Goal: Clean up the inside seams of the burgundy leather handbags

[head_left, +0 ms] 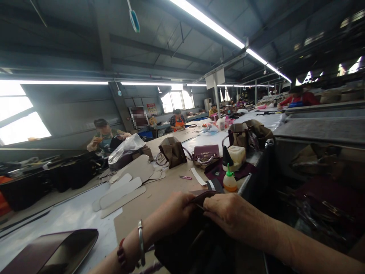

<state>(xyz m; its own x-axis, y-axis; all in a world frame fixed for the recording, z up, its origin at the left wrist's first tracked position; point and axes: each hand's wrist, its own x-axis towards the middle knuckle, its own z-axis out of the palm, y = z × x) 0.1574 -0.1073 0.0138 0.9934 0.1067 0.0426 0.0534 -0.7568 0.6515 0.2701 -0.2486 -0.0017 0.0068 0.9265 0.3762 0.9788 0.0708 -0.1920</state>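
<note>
My left hand (179,208) pinches the upper edge of a dark brown handbag (199,243), near its left corner. Close beside it, my right hand (229,211) grips the same edge, with fingers curled over a maroon flap of material. The bag hangs toward me in shadow, so its lower part is hard to make out. Just past my right hand stands a small squeeze bottle (229,182) with a green top and amber liquid. White strips (199,176) and a pink-handled tool (185,177) lie on the table beyond my hands.
Flat pale panels (121,194) lie left, and a maroon bag piece (54,253) at front left. Several handbags (171,152) and a white container (237,156) with a black cone stand farther back. Co-workers (106,137) sit along the tables. A shelf (319,129) stands right.
</note>
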